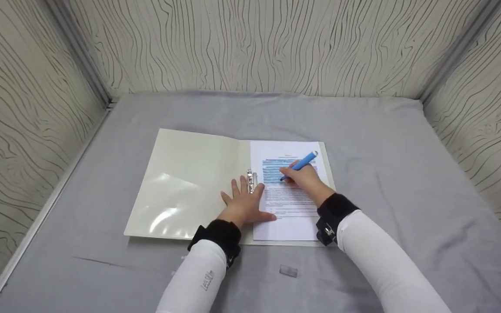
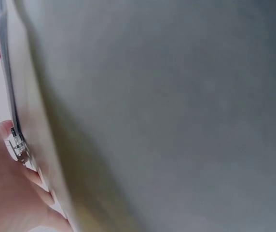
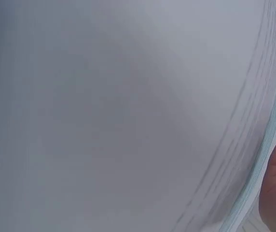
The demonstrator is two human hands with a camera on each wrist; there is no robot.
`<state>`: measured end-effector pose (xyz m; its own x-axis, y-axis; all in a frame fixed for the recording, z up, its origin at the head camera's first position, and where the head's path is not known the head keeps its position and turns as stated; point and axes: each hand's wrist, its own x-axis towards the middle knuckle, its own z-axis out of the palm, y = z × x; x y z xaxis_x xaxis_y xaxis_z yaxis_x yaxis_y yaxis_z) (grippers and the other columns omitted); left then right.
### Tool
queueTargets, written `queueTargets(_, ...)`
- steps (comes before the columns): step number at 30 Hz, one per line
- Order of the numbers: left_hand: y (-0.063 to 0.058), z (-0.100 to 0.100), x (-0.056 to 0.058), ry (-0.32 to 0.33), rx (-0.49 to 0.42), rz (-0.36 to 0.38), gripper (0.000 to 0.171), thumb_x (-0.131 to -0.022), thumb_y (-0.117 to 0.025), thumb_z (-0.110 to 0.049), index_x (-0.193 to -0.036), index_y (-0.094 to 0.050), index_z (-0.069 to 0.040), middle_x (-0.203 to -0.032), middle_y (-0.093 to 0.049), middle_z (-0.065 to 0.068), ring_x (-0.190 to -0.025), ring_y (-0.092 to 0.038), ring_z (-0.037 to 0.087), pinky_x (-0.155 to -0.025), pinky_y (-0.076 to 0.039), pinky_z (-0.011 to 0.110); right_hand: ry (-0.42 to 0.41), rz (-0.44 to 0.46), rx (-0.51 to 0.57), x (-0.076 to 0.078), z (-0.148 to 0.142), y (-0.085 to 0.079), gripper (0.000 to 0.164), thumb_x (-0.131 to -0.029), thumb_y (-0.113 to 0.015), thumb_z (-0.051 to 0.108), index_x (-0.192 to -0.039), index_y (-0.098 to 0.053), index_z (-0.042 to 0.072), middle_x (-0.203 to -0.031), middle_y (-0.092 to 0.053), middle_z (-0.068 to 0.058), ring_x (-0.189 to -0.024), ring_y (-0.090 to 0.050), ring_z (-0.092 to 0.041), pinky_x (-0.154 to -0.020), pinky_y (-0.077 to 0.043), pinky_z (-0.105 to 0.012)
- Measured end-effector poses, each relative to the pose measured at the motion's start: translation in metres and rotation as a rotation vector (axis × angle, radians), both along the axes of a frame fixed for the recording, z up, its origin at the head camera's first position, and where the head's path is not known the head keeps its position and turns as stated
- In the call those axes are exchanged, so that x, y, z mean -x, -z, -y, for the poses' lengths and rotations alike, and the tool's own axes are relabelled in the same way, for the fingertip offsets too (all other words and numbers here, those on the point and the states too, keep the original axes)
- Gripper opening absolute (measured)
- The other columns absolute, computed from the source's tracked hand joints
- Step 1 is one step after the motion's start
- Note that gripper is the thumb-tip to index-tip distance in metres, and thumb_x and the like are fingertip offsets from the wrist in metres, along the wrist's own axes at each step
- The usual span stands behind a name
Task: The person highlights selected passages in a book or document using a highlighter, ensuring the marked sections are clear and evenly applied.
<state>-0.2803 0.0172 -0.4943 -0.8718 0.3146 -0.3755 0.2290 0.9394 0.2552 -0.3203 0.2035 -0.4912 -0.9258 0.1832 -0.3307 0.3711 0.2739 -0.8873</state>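
An off-white ring binder lies spread flat, with printed sheets on its right side. Blue marker strokes cover the upper lines of print. My right hand grips a blue marker, tip down at the lower part of the blue lines. With fingers spread, my left hand rests across the binder's spine and the sheets' left edge, thumb on the paper. Metal rings show beside its fingertips. In the left wrist view, that hand is near the ring mechanism.
Grey cloth covers the table. A small dark grey rectangular piece lies in front of the binder. Patterned panels stand at the back and both sides, and a metal rail runs along the left edge.
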Motion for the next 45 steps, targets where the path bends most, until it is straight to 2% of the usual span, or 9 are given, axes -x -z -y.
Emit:
queueTargets(6,-0.002,-0.002,-0.002,0.007,0.03,-0.017,0.098,-0.069,-0.061,-0.072,-0.149,-0.024,-0.028,-0.154,0.0,0.021,-0.138,0.004,0.044,-0.098,-0.011,0.07,-0.036,0.007,-0.048,0.004,0.029,-0.003,0.022,-0.084,-0.069,0.021,-0.087,-0.056,0.004,-0.072,-0.061,-0.004,-0.066,-0.06,-0.012,-0.065,-0.051,-0.025)
queueTargets(15,0.001,0.0,0.0,-0.003,0.025,-0.006,0.101,-0.068,-0.062,-0.073,-0.149,-0.022,-0.028,-0.154,0.001,0.02,-0.138,0.005,0.044,-0.099,-0.009,0.07,-0.076,0.0,-0.099,0.006,0.044,0.005,0.021,-0.084,-0.067,0.021,-0.086,-0.059,0.002,-0.068,-0.06,-0.003,-0.063,-0.058,-0.012,-0.064,-0.05,-0.024)
queueTargets(22,0.0,0.0,0.0,0.002,0.026,-0.003,0.101,-0.069,-0.061,-0.072,-0.149,-0.021,-0.028,-0.154,0.001,0.02,-0.138,0.006,0.044,-0.099,-0.01,0.07,-0.062,-0.005,-0.084,0.005,0.045,0.008,0.022,-0.084,-0.068,0.021,-0.087,-0.059,0.001,-0.069,-0.061,-0.004,-0.062,-0.059,-0.012,-0.065,-0.05,-0.024)
queueTargets(28,-0.001,0.0,-0.001,0.0,0.013,0.001,0.1,-0.069,-0.062,-0.071,-0.149,-0.021,-0.028,-0.154,0.001,0.02,-0.138,0.006,0.044,-0.099,-0.009,0.07,-0.082,-0.002,-0.121,0.005,0.045,0.008,0.026,-0.084,-0.068,0.023,-0.091,-0.059,-0.001,-0.071,-0.061,-0.004,-0.064,-0.059,-0.012,-0.066,-0.049,-0.024)
queueTargets(35,-0.002,0.0,0.0,-0.001,0.024,0.003,0.099,-0.07,-0.062,-0.071,-0.149,-0.021,-0.028,-0.154,0.002,0.02,-0.138,0.006,0.043,-0.099,-0.01,0.07,-0.122,-0.019,-0.185,0.007,0.046,0.007,0.025,-0.084,-0.069,0.023,-0.085,-0.057,0.002,-0.067,-0.056,-0.001,-0.061,-0.054,-0.011,-0.061,-0.044,-0.022)
queueTargets(45,-0.002,0.0,0.0,0.002,0.026,-0.003,0.1,-0.069,-0.061,-0.072,-0.149,-0.021,-0.028,-0.154,0.001,0.02,-0.138,0.005,0.043,-0.099,-0.01,0.069,-0.102,-0.008,-0.191,0.007,0.047,0.006,0.025,-0.083,-0.07,0.022,-0.086,-0.059,0.001,-0.068,-0.057,-0.002,-0.061,-0.054,-0.011,-0.059,-0.044,-0.022)
